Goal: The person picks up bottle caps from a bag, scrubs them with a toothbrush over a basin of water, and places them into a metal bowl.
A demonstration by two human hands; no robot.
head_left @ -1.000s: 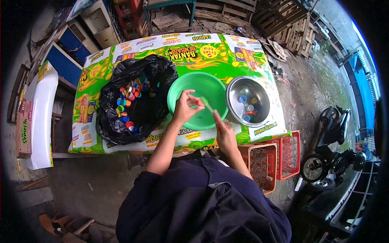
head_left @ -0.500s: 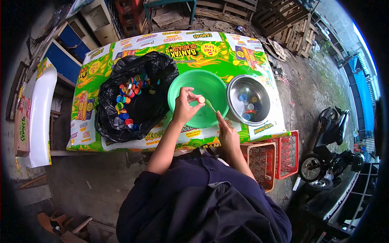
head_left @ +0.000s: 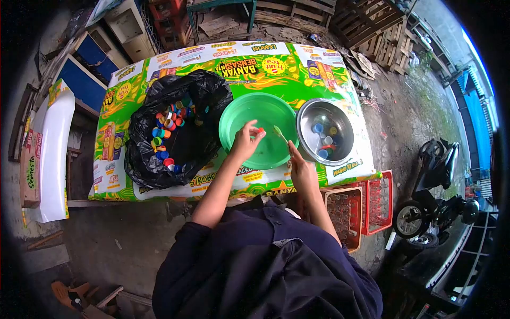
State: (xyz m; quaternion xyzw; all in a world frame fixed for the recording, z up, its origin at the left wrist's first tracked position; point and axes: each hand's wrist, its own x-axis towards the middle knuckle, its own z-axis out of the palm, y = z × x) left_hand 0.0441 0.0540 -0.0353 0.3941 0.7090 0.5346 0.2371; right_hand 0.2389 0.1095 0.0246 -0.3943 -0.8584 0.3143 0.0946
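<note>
My left hand [head_left: 247, 141] is over the left part of a green basin [head_left: 228, 114], its fingers closed on a small red bottle cap [head_left: 261, 130]. My right hand [head_left: 303, 169], at the basin's lower right rim, grips a thin brush [head_left: 281, 135] whose light green head points up and left, a little apart from the cap. Left of the basin lies an open black plastic bag [head_left: 141, 117] with many coloured caps [head_left: 169, 124] inside. On the right stands a metal bowl [head_left: 346, 130] holding several caps [head_left: 323, 153].
A bright printed cover [head_left: 281, 80] lies over the table. Red and orange bottle crates [head_left: 378, 204] stand below its right front edge. A motorcycle [head_left: 435, 212] is at the far right. Wooden pallets [head_left: 380, 32] are behind, and a cabinet [head_left: 79, 72] is at the back left.
The cap has tilted and dropped slightly in my left fingers. The brush head has come away from the cap, and my right hand has shifted slightly right.
</note>
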